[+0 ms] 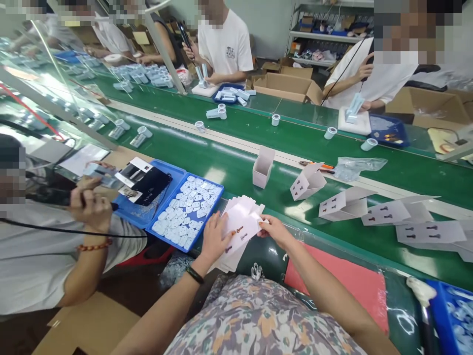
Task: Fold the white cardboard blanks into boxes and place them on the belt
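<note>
A flat white printed carton (246, 222), with small dark screw-like pictures on its face, lies on top of a stack of similar flat cartons (231, 261) in front of me. My left hand (212, 240) rests on the left side of the carton, its fingers stretched out and the thumb apart. With thumb and fingers my right hand (275, 231) pinches the carton's right edge. Beyond my hands, an opened-out white box (263, 167) stands upright on the green belt. Several more opened boxes, such as this printed one (306, 182), run in a row to the right.
A blue tray (185, 212) of light-blue flat parts sits left of my hands, beside a co-worker (88, 207) holding a tool. A red sheet (336, 286) lies under my right forearm. Pliers (318, 166) and a plastic bag (358, 167) lie on the belt (236, 143). Co-workers sit opposite.
</note>
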The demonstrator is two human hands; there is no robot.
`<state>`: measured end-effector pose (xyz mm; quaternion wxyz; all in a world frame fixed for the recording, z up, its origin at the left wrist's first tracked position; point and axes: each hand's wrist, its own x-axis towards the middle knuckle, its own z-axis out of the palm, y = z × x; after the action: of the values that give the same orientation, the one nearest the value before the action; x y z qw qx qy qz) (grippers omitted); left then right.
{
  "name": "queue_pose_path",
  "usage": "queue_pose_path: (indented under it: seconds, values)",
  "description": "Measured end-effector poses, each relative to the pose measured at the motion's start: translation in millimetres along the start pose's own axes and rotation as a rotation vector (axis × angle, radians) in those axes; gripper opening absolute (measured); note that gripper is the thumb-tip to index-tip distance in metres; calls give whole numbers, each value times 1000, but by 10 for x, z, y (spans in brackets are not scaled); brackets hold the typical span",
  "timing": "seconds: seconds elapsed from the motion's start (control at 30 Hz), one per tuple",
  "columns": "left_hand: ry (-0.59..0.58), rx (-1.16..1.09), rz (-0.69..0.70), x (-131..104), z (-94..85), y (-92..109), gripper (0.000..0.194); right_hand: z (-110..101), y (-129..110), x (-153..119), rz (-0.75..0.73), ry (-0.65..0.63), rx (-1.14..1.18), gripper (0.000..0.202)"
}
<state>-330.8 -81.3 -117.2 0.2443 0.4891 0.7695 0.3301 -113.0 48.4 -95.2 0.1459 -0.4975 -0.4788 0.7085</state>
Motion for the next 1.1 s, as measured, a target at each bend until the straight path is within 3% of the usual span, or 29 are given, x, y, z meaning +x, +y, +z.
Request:
queue_pose_path:
  seconds: [0.07, 0.13, 0.33, 0.43, 0.57, 0.63, 0.67, 0.77, 0.83, 0.9, 1.0, 1.1]
  values:
    - [-7, -131, -59, 13, -51, 151, 58, -145, 13, -306, -23, -124, 73, 29]
    - [-94, -265, -94, -19, -33, 322, 51, -315, 51, -609, -28, -213, 141, 31]
    - [-256, -443, -62, -294, 195, 805, 42, -746, 217, -1246, 12, -290, 244, 46]
    - [-336, -389, -15, -486, 316, 1059, 46, -946, 364, -1410, 97, -196, 177, 36]
    - [-664, -260, 119, -836, 584, 1435, 56, -1247, 647, -1562, 296, -6, 124, 11]
    - [-758, -253, 161, -978, 732, 1601, 65, -1396, 741, -1601, 318, 21, 155, 14]
    - [-743, -256, 160, -1017, 793, 1673, 72, -1464, 755, -1608, 322, 36, 171, 17]
    - [-556, -272, 71, -991, 899, 1837, 83, -1615, 637, -1611, 297, 82, 222, 25]
    - [-465, -368, 2, -897, 903, 1914, 79, -1653, 454, -1651, 119, 147, 285, 33]
    - [-452, -540, -30, -811, 873, 1969, 73, -1632, 259, -1754, -243, 265, 266, 40]
    - [-485, -708, -8, -775, 831, 2018, 70, -1523, 80, -1971, -796, 395, -46, 37]
    - [-490, -719, 52, -819, 836, 2063, 78, -1402, 61, -2125, -1086, 376, -314, 28]
